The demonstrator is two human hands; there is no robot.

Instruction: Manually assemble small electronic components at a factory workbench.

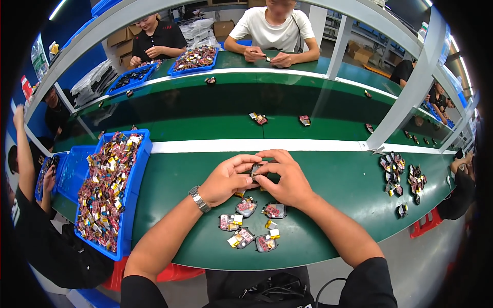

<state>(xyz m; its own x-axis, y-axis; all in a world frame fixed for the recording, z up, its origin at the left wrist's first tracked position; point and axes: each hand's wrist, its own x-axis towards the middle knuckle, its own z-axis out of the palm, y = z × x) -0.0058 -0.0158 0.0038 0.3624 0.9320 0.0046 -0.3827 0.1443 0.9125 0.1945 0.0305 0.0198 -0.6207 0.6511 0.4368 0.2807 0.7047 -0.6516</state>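
My left hand (226,179) and my right hand (285,179) meet over the green worktop. Between their fingertips they grip a small black casing (255,171), mostly covered by the fingers. Just below my hands lies a loose group of black casings with pink circuit boards and small yellow-and-white parts. Among these are one casing at the left (229,222), one at the right (274,210) and one at the near side (266,243). Another casing (246,207) rests close under my left wrist.
A blue tray (126,226) heaped with circuit boards stands at my left. More assembled casings (393,172) are clustered at the right. Beyond a white rail (215,146) runs a green belt (205,130) carrying scattered casings. Grey frame posts (405,87) rise nearby; other people work around.
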